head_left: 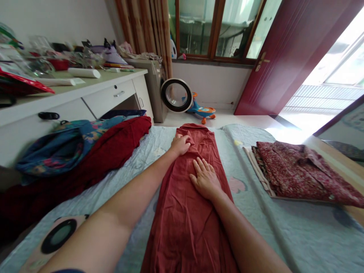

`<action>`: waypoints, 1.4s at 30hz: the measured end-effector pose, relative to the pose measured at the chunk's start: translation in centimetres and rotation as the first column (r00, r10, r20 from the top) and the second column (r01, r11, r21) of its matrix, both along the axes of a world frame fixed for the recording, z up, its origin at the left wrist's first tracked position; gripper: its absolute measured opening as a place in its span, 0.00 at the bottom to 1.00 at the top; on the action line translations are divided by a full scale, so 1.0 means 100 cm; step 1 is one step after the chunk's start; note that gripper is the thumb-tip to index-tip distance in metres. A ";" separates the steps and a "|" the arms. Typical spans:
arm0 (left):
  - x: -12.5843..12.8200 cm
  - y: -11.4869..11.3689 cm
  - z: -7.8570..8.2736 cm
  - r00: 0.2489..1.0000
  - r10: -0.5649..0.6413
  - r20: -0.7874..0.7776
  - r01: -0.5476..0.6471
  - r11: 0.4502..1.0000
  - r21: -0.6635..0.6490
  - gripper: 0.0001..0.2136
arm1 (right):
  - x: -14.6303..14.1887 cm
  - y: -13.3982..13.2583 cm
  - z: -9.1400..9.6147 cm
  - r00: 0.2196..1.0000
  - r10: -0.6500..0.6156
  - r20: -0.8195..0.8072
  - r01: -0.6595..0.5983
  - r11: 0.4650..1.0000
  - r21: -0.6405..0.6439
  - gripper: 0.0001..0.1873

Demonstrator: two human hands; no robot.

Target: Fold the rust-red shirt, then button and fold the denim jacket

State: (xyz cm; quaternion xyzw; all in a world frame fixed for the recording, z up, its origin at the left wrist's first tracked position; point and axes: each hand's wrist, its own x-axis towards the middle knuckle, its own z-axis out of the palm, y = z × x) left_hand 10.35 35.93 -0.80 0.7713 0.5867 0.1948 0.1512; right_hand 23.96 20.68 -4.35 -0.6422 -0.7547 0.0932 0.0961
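A rust-red garment (187, 216) lies lengthwise on the pale blue bed sheet (256, 235), folded into a long strip with small creases. My left hand (180, 145) is closed on a bunched bit of its cloth near the far end. Flat on the garment, just nearer and to the right, rests my right hand (205, 177) with its fingers stretched out. The garment's near end runs out of the bottom of the view.
Folded patterned red clothes (301, 170) lie on the right. A dark red cloth (113, 151) and a blue floral garment (65, 148) are heaped left. Beyond the bed stand a washing machine (155, 83) with its round door swung out, and a blue-orange ride-on toy (201, 110).
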 end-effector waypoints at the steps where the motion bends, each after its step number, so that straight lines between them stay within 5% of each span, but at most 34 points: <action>1: 0.005 0.013 0.000 0.999 -0.027 0.036 0.027 1.000 -0.013 0.17 | 0.000 0.000 0.000 1.000 0.001 -0.002 -0.001 1.000 0.000 0.35; 5: 0.025 0.055 -0.007 0.994 -0.077 0.075 0.083 0.994 -0.077 0.14 | 0.000 0.000 -0.001 1.000 0.005 -0.007 -0.005 1.000 0.000 0.35; 10: 0.030 0.081 -0.015 0.998 -0.025 0.060 0.032 0.991 -0.133 0.11 | 0.000 0.000 -0.002 1.000 0.000 -0.003 0.000 1.000 -0.005 0.36; 17: 0.011 0.083 -0.029 0.987 0.142 0.079 -0.144 0.989 0.021 0.18 | -0.002 -0.001 -0.003 1.000 -0.016 0.006 0.016 1.000 0.004 0.36; 23: 0.009 0.072 -0.048 0.986 0.164 0.036 -0.167 0.981 0.095 0.15 | -0.002 -0.001 -0.002 0.999 -0.022 0.025 0.022 1.000 0.000 0.36; 29: 0.006 0.082 -0.037 0.938 0.224 0.263 -0.230 0.973 -0.010 0.19 | -0.003 -0.002 0.000 0.999 -0.026 0.025 0.027 1.000 -0.012 0.36; 37: 0.013 0.097 -0.022 0.941 0.056 0.334 -0.006 0.989 -0.151 0.25 | -0.003 -0.002 0.001 1.000 -0.028 0.001 0.028 1.000 -0.002 0.35; 42: 0.015 0.101 -0.012 0.941 0.024 0.338 0.084 0.950 -0.301 0.17 | -0.003 -0.003 0.001 1.000 -0.025 -0.014 0.025 1.000 0.004 0.35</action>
